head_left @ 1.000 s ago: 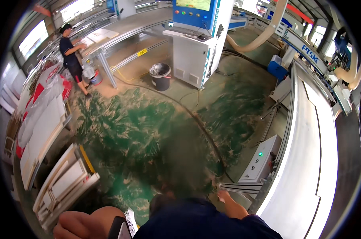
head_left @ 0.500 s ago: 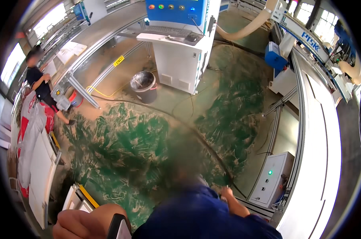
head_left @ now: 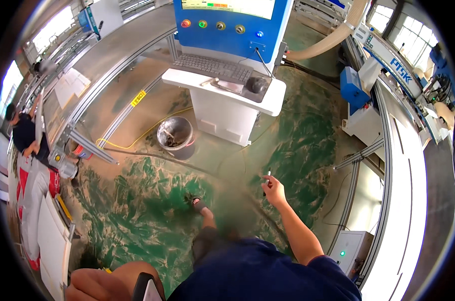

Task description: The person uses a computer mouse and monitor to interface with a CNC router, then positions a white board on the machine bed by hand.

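A: Right hand swung up, now on the near side of the console.
B: Fingers?
A: Pinched around a white stick at their tips, long axis pointing toward the console.
B: Left hand?
A: Farther from console; can't tell its grip.

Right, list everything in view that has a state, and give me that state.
Right hand: raised, fingers closed on a small white stick
Left hand: close to the camera, cut off by the lower edge; grip unclear
Screen: on
Green button: lit
Blue button: lit
Control box lamp: lit green
Bucket: upright, open, something inside
Floor: streaked with pale dust
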`<state>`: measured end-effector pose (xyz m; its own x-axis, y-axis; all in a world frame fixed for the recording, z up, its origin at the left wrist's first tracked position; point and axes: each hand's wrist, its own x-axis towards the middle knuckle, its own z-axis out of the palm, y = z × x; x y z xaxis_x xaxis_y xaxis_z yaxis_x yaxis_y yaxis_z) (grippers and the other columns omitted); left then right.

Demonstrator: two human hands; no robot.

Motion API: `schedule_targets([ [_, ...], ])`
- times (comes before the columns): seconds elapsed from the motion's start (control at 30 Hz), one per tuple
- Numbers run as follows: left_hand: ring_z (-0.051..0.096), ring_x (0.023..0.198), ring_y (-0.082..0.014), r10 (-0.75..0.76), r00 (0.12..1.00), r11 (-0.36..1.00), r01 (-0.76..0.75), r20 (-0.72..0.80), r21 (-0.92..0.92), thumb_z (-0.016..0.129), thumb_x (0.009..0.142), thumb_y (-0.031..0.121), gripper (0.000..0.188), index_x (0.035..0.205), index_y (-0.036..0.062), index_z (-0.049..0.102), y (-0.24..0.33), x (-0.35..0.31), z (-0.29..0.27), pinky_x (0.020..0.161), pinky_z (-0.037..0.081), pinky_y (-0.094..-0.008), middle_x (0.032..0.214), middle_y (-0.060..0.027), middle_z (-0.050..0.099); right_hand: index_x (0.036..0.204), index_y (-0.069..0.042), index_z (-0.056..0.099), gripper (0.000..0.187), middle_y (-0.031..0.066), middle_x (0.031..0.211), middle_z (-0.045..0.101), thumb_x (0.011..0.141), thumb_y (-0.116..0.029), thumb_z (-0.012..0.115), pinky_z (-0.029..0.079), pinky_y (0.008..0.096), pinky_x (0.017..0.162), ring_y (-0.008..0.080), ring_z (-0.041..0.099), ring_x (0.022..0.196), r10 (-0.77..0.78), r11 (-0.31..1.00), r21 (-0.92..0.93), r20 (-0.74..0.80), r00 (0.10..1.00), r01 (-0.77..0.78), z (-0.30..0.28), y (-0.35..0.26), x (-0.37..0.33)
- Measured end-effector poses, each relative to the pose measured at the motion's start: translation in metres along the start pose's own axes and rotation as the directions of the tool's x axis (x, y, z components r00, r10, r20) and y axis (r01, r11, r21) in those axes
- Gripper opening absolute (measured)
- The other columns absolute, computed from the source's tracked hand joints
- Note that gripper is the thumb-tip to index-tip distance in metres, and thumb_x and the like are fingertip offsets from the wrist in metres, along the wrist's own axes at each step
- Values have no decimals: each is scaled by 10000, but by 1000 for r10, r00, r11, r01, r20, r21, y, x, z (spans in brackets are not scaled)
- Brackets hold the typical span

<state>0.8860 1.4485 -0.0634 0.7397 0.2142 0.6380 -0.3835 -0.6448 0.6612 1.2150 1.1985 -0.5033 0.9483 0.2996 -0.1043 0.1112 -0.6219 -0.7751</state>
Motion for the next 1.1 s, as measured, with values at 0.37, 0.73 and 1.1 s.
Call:
schedule_targets([
  [0.37, 521, 749, -82, -112, 960, 994, 110, 258, 23, 606, 877, 114, 153, 822, 171, 476, -132, 143, -30, 644, 387, -164, 833, 22, 475, 1143, -62, 674, 370, 112, 821, 531, 774, -61, 663, 484, 336, 654, 226, 542, 661, -271, 961, -120, -239, 932, 249, -6, -175, 140],
  [0.73, 550, 705, -30, 268, 283, -579, -717, 921, 388, 516, 921, 51, 157, 806, 157, 506, -158, 257, -10, 557, 377, -188, 817, 49, 555, 1073, -69, 692, 274, 153, 953, 585, 804, -115, 722, 533, 405, 745, 330, 638, 822, -332, 941, -190, -379, 864, 279, -14, -231, 283],
  [1.1, 582, 835, -63, -598, -273, -699, 638, 754, -323, 490, 936, 38, 72, 1004, 52, 510, -162, 368, 65, 640, 453, -200, 959, -13, 596, 1104, -37, 631, 374, 162, 1092, 525, 742, -59, 723, 460, 408, 826, 288, 522, 940, -281, 958, -97, -512, 812, 270, -26, -190, 279],
])
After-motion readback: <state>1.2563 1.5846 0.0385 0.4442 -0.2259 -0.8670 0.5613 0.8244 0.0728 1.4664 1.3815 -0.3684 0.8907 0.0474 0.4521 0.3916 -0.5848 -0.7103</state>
